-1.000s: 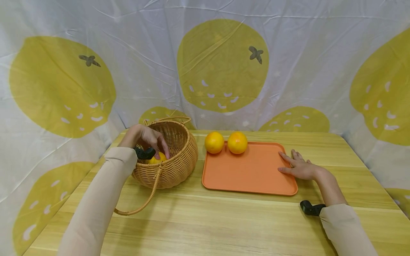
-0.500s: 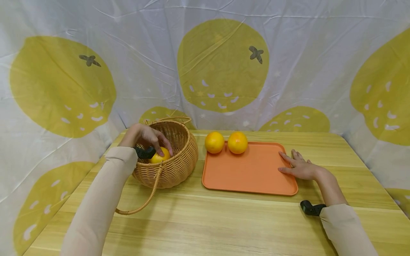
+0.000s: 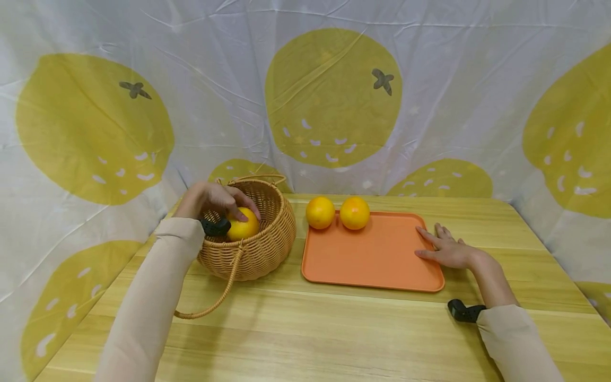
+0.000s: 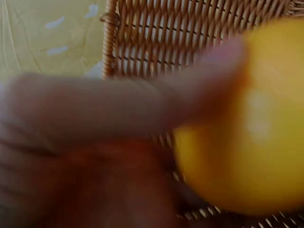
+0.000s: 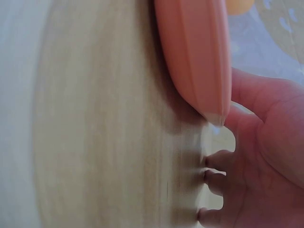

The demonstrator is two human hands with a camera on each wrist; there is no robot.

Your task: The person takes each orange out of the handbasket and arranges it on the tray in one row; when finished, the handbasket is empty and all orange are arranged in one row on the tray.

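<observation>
My left hand (image 3: 221, 199) reaches into a wicker basket (image 3: 267, 257) and grips an orange (image 3: 243, 227) near the rim. In the left wrist view the thumb presses along the side of that orange (image 4: 247, 133), with the woven wall behind. The other fingers are mostly hidden by the fruit and the hand. My right hand (image 3: 448, 251) lies with straight, spread fingers at the right edge of an orange tray (image 3: 372, 260), thumb and index finger over its rim. Seen from the right wrist, the remaining fingertips (image 5: 216, 217) of that hand come down on the table beside the tray.
Two more oranges sit side by side at the tray's back left corner, a left orange (image 3: 320, 213) and a right orange (image 3: 355, 213). The basket's front handle (image 3: 224, 297) hangs down over the wooden table (image 3: 334, 329). A lemon-print curtain (image 3: 229, 79) encloses the back and sides.
The orange in my left hand has risen from deep inside the basket toward its rim and slightly right. My right hand and the tray have stayed put.
</observation>
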